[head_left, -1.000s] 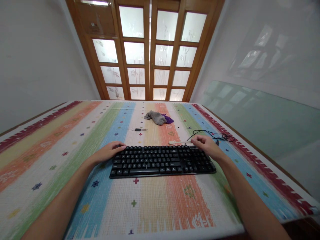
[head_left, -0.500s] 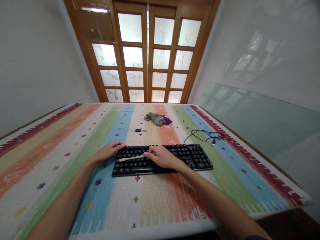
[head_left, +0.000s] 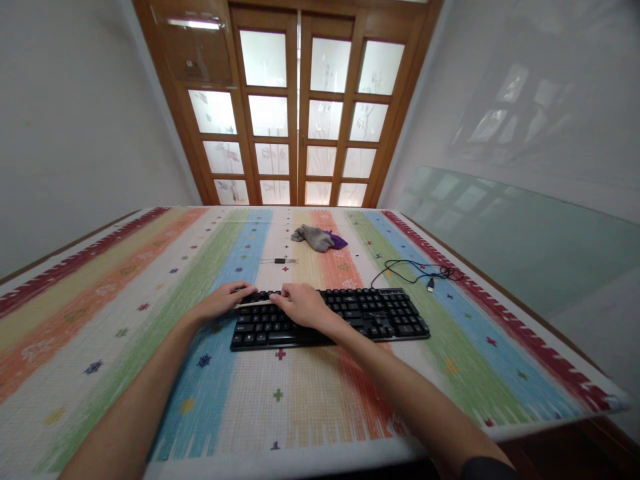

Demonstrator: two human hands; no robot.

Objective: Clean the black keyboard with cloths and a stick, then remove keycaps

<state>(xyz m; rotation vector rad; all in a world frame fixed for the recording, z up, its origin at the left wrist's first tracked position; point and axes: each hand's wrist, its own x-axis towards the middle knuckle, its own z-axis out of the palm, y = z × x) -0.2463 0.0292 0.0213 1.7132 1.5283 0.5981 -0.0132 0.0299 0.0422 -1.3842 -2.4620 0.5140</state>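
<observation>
A black keyboard (head_left: 350,320) lies across the striped tablecloth in front of me. My left hand (head_left: 225,300) holds its upper left corner, the fingers bent over the top keys. Over the left part of the keys is my right hand (head_left: 303,305), closed in a pinch on a slim pale stick (head_left: 257,303) with a slightly thicker, swab-like tip. The stick points left along an upper key row, and its tip lies close to my left hand. My right hand covers part of the middle keys.
Behind the keyboard lie a crumpled grey cloth (head_left: 314,239) with a purple piece (head_left: 339,241) beside it, and a small black item (head_left: 280,261) with thin pale rods at both ends. The keyboard's cable (head_left: 400,263) loops at the right, its USB plug (head_left: 431,285) on the tablecloth.
My right hand has moved left and slightly away from me, taking the stick from the middle key rows to an upper row. My left hand stays at the keyboard's corner.
</observation>
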